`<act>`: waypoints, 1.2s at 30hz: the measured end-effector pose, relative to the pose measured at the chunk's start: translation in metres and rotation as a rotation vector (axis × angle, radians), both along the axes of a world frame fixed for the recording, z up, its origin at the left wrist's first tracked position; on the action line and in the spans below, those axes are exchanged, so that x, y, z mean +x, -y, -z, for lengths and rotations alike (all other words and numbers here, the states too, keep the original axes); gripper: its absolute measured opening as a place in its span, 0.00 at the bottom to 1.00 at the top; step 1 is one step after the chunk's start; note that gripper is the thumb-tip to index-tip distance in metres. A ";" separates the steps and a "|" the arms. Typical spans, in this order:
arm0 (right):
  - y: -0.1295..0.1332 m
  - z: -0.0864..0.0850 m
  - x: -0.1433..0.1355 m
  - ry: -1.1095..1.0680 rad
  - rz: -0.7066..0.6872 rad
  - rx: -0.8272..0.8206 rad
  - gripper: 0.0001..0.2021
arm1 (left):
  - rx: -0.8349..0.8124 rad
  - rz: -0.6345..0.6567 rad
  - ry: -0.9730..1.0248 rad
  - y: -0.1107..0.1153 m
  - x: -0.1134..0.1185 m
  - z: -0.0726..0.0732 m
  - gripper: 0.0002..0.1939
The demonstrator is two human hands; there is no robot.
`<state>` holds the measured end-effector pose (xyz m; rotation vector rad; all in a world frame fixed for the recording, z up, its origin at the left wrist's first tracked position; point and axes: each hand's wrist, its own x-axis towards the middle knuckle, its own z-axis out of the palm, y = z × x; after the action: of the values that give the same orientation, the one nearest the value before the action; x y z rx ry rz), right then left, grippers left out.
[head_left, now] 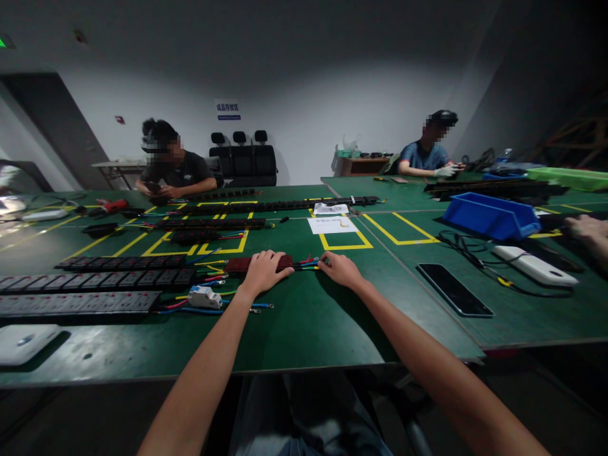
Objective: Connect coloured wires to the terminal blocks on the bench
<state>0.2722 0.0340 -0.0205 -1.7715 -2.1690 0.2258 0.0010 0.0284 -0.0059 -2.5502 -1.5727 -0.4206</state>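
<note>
So we've got a red-brown strip on the green counter, nearer to us than the white paper sheet and off to its left. Our left hand is draped over it, fingers across the top and thumb toward its right end, so we've basically got hold of it from above. Our right hand is straight in front of the sheet on our side, fingertips bunched at the ends of the coloured wires at the strip's right end. Looks like a pinch, but honestly we can't tell if anything's gripped.

Handling-wise, our guess: the body is stiff and fairly light, and it might skid a bit on that smooth top. Best hold is a wide one across the middle, right where our left palm sits. The wires are the bendy, fussy bit; we'd take them gently near the tips, since yanking could strain the joints.

Also about: socket strips and a small white module left of the sheet on our side, a phone to its right and nearer us.
</note>
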 end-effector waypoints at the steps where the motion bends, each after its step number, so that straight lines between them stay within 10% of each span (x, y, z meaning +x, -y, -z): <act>1: 0.000 0.000 0.000 0.003 0.001 -0.001 0.12 | 0.002 0.000 0.000 0.000 0.000 0.000 0.39; 36: -0.003 0.004 0.001 -0.005 0.004 -0.004 0.12 | 0.008 -0.010 -0.008 0.001 0.000 -0.001 0.38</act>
<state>0.2728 0.0372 -0.0248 -1.7748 -2.1630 0.2338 0.0013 0.0275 -0.0053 -2.5338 -1.5767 -0.4139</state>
